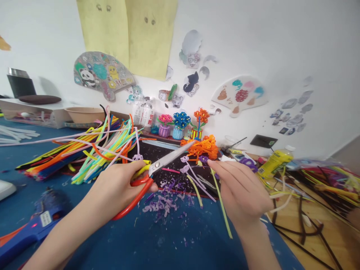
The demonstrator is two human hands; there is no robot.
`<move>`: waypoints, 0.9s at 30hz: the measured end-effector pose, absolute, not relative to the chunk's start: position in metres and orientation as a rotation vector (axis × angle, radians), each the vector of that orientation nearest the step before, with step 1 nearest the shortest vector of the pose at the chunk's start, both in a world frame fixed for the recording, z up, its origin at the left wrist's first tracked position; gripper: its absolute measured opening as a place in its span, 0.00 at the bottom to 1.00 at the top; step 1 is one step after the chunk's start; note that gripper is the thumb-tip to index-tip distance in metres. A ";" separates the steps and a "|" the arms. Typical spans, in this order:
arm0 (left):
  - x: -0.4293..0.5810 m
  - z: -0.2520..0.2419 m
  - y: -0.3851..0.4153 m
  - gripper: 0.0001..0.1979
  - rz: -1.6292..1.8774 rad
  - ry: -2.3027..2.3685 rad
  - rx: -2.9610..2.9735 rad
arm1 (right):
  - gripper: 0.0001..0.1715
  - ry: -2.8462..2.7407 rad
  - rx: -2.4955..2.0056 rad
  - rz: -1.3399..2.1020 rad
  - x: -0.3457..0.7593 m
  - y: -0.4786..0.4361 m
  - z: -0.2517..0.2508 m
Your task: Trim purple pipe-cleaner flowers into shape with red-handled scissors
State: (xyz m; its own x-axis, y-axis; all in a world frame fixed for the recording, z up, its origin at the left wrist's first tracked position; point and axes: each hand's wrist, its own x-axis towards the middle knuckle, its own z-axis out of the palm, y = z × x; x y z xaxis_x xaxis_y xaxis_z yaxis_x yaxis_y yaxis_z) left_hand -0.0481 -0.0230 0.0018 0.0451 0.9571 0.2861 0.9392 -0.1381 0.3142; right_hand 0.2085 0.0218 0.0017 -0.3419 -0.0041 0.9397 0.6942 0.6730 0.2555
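Observation:
My left hand (118, 185) is closed round the red and yellow handles of a pair of scissors (157, 165), whose blades point up and to the right. My right hand (239, 187) pinches thin pipe-cleaner stems (194, 180), lilac and yellow-green, with small lilac loops near the scissor tips. One long yellow-green stem (225, 213) trails down from that hand. Purple fluff clippings (161, 204) lie on the blue mat (157, 240) below both hands.
A big pile of coloured pipe cleaners (92, 150) lies at the left, a blue glue gun (33, 225) at the lower left. Small pipe-cleaner flower pots (181, 125) and an orange bundle (204, 146) stand behind. Dark stems (317, 210) and a yellow bottle (274, 161) lie right.

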 end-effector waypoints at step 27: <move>-0.050 0.003 -0.032 0.19 0.432 2.336 2.633 | 0.20 -1.937 -0.598 -0.603 0.213 0.029 -0.005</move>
